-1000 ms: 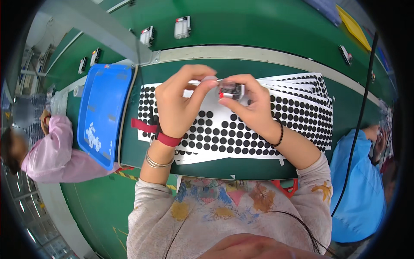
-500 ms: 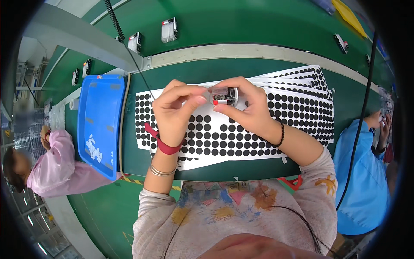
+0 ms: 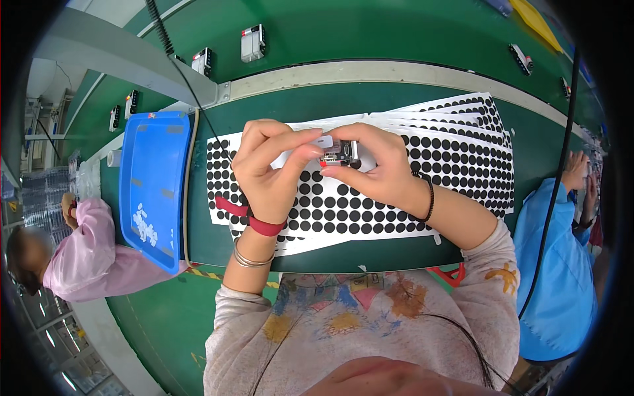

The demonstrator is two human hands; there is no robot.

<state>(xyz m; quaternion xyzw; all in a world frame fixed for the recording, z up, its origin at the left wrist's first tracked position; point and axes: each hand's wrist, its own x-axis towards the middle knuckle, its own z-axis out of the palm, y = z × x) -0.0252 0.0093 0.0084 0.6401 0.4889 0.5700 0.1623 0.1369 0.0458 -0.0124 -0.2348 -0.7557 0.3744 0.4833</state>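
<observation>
My right hand (image 3: 383, 162) grips a small boxy device (image 3: 342, 153) by its right end, thumb below and fingers above. The device has a clear casing, dark circuit parts inside and a red spot at its lower left. At its upper left corner, my left hand (image 3: 274, 158) pinches a small whitish rounded tab (image 3: 323, 141) with a dark slot, between thumb and forefinger. Whether the tab touches the device I cannot tell. Both hands hover over white sheets (image 3: 396, 232) of round black dots, spread in overlapping layers on the green table.
To the left, a blue tray (image 3: 150, 125) holds several small white pieces (image 3: 143, 228). Beyond a pale rail (image 3: 317, 74), similar devices (image 3: 253, 43) lie on a green surface. A dark cable (image 3: 558, 165) hangs at right. People in pink (image 3: 89, 254) and blue (image 3: 555, 284) sit either side.
The whitish tab now shows face-on at my left fingertips, where a clear edge was seen before. The device has tilted slightly in my right hand. The whole view has shifted a little.
</observation>
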